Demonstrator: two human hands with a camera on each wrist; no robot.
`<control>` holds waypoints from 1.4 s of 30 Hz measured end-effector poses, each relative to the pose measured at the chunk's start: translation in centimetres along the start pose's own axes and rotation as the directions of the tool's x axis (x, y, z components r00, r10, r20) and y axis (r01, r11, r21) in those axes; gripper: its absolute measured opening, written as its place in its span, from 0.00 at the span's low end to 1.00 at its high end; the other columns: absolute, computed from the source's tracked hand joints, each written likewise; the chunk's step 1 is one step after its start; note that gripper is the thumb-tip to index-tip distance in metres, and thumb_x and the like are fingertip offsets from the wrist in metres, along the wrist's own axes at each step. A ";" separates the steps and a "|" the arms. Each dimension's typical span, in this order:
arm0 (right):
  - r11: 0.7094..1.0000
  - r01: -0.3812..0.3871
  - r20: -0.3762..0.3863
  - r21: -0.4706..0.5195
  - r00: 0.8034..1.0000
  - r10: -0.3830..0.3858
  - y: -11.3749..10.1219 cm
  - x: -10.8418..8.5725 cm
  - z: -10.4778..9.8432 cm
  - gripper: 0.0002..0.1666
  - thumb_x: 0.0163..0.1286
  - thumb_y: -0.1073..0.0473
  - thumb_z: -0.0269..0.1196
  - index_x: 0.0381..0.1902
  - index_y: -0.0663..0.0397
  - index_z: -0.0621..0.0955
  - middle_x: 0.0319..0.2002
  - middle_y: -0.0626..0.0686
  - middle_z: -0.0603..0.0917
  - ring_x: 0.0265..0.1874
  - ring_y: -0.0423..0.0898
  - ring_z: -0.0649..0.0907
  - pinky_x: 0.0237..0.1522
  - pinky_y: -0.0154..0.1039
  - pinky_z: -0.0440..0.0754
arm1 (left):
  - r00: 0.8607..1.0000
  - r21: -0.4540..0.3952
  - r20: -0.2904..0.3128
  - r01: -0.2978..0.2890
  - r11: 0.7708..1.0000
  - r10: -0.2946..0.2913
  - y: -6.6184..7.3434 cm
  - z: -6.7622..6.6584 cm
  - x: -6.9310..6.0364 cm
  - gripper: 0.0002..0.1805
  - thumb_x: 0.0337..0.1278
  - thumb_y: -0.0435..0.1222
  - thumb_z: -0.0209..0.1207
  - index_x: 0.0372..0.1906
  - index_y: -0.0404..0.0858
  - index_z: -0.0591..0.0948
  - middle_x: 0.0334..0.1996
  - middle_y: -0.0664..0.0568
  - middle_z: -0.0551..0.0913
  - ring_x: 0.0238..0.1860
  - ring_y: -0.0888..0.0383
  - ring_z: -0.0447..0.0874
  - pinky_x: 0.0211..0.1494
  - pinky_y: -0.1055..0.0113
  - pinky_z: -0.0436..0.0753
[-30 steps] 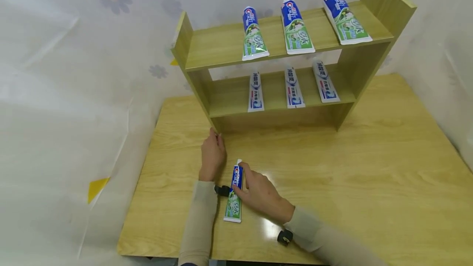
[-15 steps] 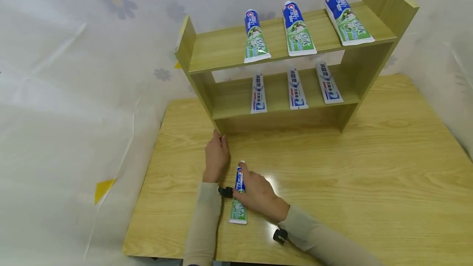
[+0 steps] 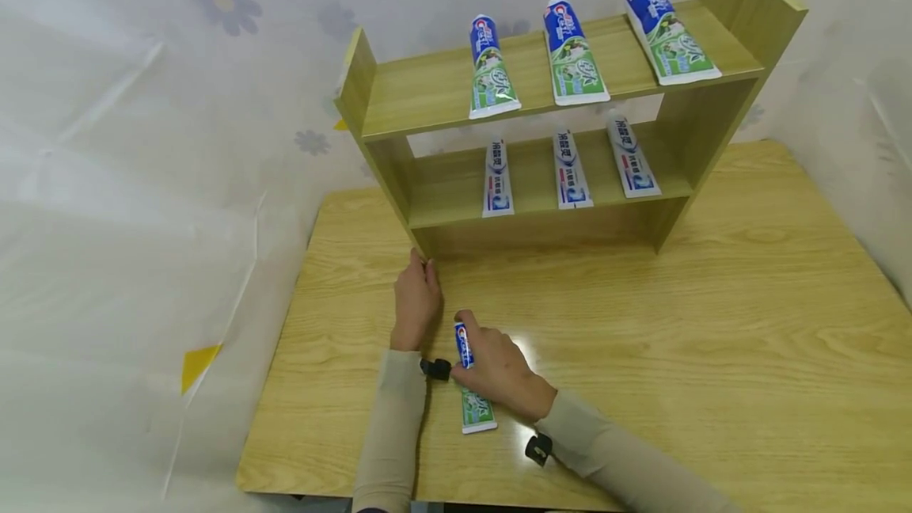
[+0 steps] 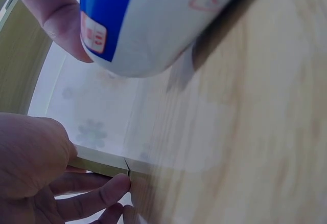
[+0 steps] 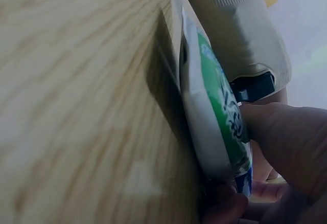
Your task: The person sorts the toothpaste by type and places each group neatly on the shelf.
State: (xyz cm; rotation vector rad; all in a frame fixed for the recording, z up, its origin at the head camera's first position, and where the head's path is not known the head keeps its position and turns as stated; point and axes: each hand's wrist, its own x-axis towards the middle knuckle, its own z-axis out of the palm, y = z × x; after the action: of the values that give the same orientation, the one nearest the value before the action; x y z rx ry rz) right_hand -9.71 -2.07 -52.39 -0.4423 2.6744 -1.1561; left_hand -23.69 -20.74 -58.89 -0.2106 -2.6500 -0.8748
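Note:
A blue, green and white toothpaste tube (image 3: 478,412) is at the table's front, with my right hand (image 3: 502,370) gripping it, thumb on its printed face and fingers around the side. In the right wrist view the tube (image 5: 225,111) is tilted off the tabletop, at least along one edge; its cap end is hidden by fingers. My left hand (image 3: 416,303) pinches the foot of the left side panel of a wooden shelf (image 3: 420,93). The left wrist view shows thumb and fingers on either side of that panel edge (image 4: 99,166), with the tube's side (image 4: 153,29) close above.
Three blue-green toothpaste tubes (image 3: 575,62) lie on the upper board, set toward its middle and right. Three slimmer white tubes (image 3: 571,172) lie on the lower board. Patterned wall sheeting (image 3: 178,101) stands behind and left of the wooden table (image 3: 712,355).
The tube's bottom end has swung to the right, and the right hand has closed further over its middle. The left hand has stayed at the shelf's foot.

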 end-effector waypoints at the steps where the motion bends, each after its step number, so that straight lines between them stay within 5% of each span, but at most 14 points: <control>1: 1.000 0.002 0.001 0.006 1.000 -0.002 0.0 -0.1 0.0 0.46 0.62 0.56 0.76 0.75 0.47 0.68 0.28 0.48 0.83 0.17 0.40 0.79 0.18 0.37 0.76 | 1.000 0.001 0.001 -0.004 1.000 0.004 -0.1 0.0 0.0 0.17 0.90 0.44 0.45 0.51 0.34 0.75 0.25 0.44 0.81 0.20 0.54 0.75 0.20 0.61 0.73; 10: 0.996 0.033 0.012 0.078 0.999 -0.034 0.4 -0.3 -0.7 0.44 0.65 0.59 0.74 0.76 0.47 0.68 0.29 0.49 0.83 0.16 0.39 0.80 0.16 0.33 0.76 | 1.000 0.052 0.002 -0.020 0.998 0.020 -1.1 0.8 0.1 0.18 0.90 0.44 0.43 0.54 0.33 0.75 0.27 0.45 0.82 0.22 0.54 0.77 0.22 0.63 0.75; 16: 0.995 0.044 -0.029 0.094 0.999 -0.042 0.6 0.9 -2.6 0.45 0.66 0.62 0.72 0.79 0.48 0.67 0.33 0.53 0.84 0.18 0.40 0.81 0.18 0.33 0.79 | 0.999 0.023 -0.017 -0.028 0.999 0.029 -0.9 0.7 2.1 0.23 0.90 0.50 0.39 0.53 0.35 0.75 0.27 0.46 0.81 0.21 0.55 0.76 0.21 0.62 0.74; 20: 0.993 0.053 -0.070 0.108 0.997 -0.046 0.2 1.6 -4.1 0.46 0.66 0.62 0.72 0.79 0.46 0.67 0.36 0.55 0.85 0.21 0.42 0.83 0.20 0.33 0.81 | 1.000 -0.029 -0.004 0.004 1.000 -0.005 1.9 -1.3 2.9 0.21 0.91 0.46 0.41 0.53 0.33 0.75 0.29 0.39 0.83 0.23 0.47 0.81 0.23 0.57 0.78; 26: 0.991 0.085 -0.095 0.105 0.993 -0.075 -0.6 1.7 -5.8 0.47 0.66 0.62 0.73 0.80 0.45 0.66 0.39 0.56 0.86 0.24 0.42 0.85 0.22 0.32 0.83 | 0.996 -0.010 0.053 0.066 0.998 -0.065 6.1 -4.3 2.1 0.15 0.89 0.38 0.46 0.57 0.28 0.75 0.37 0.30 0.87 0.35 0.34 0.90 0.32 0.45 0.86; 33: 0.985 0.150 -0.117 0.083 0.983 -0.140 -2.0 1.5 -7.6 0.47 0.66 0.64 0.70 0.81 0.48 0.66 0.39 0.55 0.86 0.24 0.41 0.84 0.21 0.31 0.82 | 1.000 0.007 -0.027 0.015 1.000 -0.015 2.3 -1.3 1.4 0.16 0.89 0.42 0.45 0.53 0.32 0.75 0.32 0.34 0.86 0.33 0.34 0.89 0.30 0.42 0.82; 42: 0.973 0.218 -0.159 0.079 0.966 -0.204 -4.0 1.9 -9.1 0.45 0.68 0.66 0.68 0.79 0.47 0.65 0.32 0.54 0.85 0.18 0.39 0.82 0.16 0.33 0.79 | 0.997 -0.046 0.008 0.076 0.996 -0.076 2.0 -1.2 -0.1 0.15 0.88 0.42 0.48 0.55 0.33 0.75 0.33 0.32 0.86 0.34 0.30 0.89 0.33 0.39 0.84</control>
State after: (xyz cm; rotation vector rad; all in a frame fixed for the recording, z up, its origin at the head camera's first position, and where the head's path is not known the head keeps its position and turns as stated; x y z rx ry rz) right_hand -13.40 0.78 -43.45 -0.6628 2.7346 -1.4248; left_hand -22.80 -19.90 -56.92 -0.1250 -2.6605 -0.9623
